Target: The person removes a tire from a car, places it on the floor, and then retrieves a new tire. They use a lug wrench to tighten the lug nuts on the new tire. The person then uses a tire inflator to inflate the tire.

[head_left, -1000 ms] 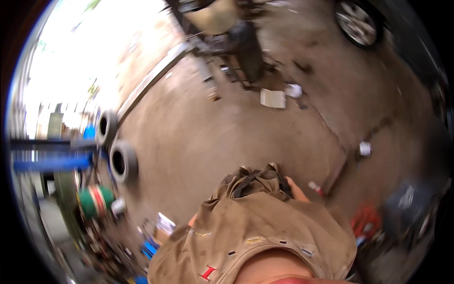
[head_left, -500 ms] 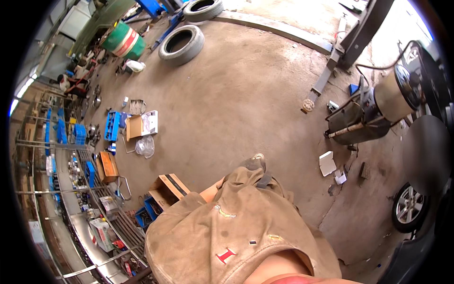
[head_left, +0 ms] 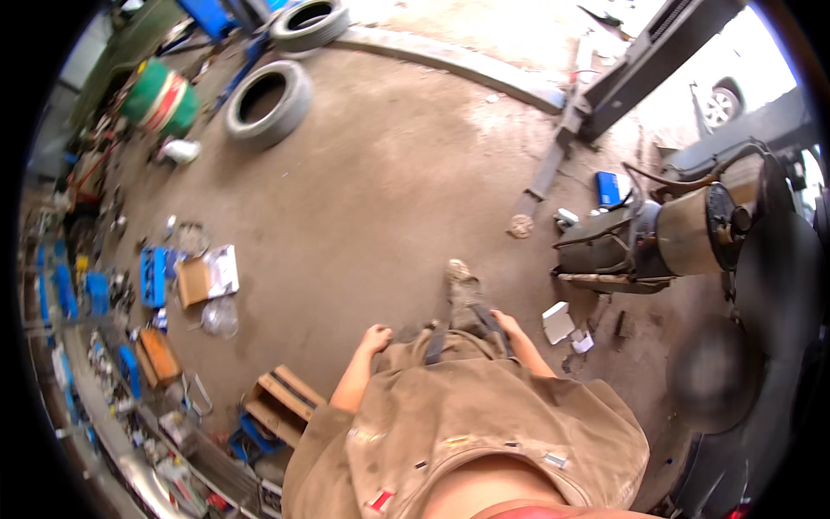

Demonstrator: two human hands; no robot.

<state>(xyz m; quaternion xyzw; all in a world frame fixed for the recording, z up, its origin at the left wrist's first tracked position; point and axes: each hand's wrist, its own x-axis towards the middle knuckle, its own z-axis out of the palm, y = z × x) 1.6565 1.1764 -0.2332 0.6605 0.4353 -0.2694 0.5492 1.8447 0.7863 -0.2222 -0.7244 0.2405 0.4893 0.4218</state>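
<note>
Both arms hang down beside the brown jacket [head_left: 501,394] that I wear. My left hand [head_left: 376,336] is at the left side of my dark trousers, its fingers curled in; whatever they may hold is hidden. Close against the right side of the trousers is my right hand [head_left: 504,321], with its fingers mostly out of sight. A shoe [head_left: 458,269] shows ahead on the concrete floor [head_left: 363,208]. Nearest to my left arm stands an open cardboard box [head_left: 278,406], well apart from the hand.
Shelving with parts runs along the left. A blue tray [head_left: 153,277] and an opened carton [head_left: 209,275] lie on the floor. Tyres [head_left: 270,104] and a green drum [head_left: 161,99] stand farther off. At right are a lift arm [head_left: 545,169], a wheeled machine [head_left: 692,238] and a white box [head_left: 558,322].
The view has turned, so the floor items at left appear lower and farther left. Both my hands now show beside my trousers; before, only part of the left arm did.
</note>
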